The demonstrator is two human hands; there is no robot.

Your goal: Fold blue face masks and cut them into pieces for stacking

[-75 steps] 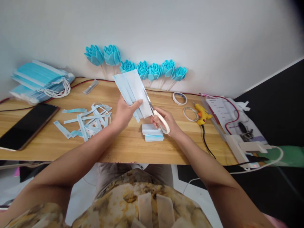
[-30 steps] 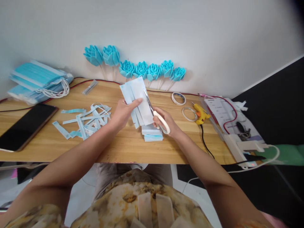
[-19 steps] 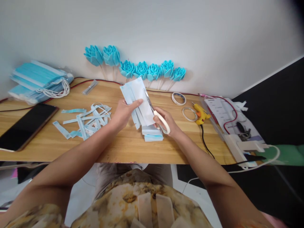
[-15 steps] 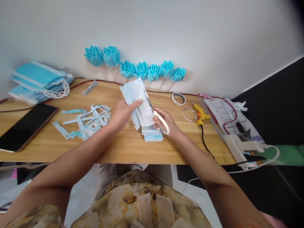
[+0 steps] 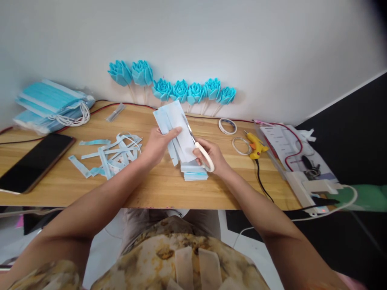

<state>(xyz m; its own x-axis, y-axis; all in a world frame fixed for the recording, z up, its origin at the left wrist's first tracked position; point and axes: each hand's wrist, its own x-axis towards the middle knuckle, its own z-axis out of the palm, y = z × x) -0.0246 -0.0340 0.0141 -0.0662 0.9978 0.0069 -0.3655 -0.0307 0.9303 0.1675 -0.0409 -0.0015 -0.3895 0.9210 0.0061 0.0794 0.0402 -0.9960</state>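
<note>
My left hand (image 5: 159,143) grips a light blue face mask sheet (image 5: 174,125) and holds it up above the wooden table (image 5: 157,181), thumb across its front. My right hand (image 5: 210,155) is closed in the white handles of a pair of scissors (image 5: 198,143). The blades run up along the right side of the mask sheet. Below both hands lies a small stack of cut blue and white mask pieces (image 5: 194,171).
Cut blue strips (image 5: 107,155) lie left of my hands, a black phone (image 5: 34,161) and a pile of face masks (image 5: 51,104) further left. Blue mask flowers (image 5: 178,88) lean on the wall. Tape rolls (image 5: 228,125), a yellow glue gun (image 5: 256,145) and a power strip (image 5: 305,187) sit right.
The mask sheet came down a little from its higher position and the scissors have worked along its right side. My hands have barely shifted in the last half second.
</note>
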